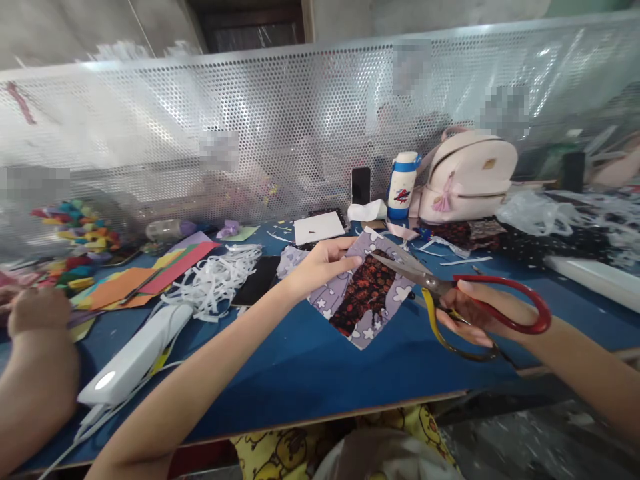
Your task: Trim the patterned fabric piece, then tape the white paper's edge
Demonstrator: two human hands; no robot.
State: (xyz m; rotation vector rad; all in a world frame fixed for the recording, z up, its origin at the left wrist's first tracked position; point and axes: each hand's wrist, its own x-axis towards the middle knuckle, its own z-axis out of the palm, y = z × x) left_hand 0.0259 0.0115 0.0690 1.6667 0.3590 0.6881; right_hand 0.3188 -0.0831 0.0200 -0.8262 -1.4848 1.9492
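Observation:
My left hand (329, 263) pinches the upper left edge of a piece of purple fabric (320, 299) with white flowers. A dark patch (367, 287) with a red and orange pattern lies over the middle of that fabric. In my right hand (480, 310) is a pair of scissors (520, 303) with one red and one yellow handle. Its blades are apart and point left, at the upper right side of the fabric; I cannot tell whether they touch it. Both are held above the blue table.
On the blue table (280, 373) lie white strips (215, 280), coloured paper (125, 283), a black phone (257, 280) and a white lamp-like device (135, 353). A bottle (403, 187) and a backpack (467, 177) stand at the back. Another person's arm (40, 373) rests at left.

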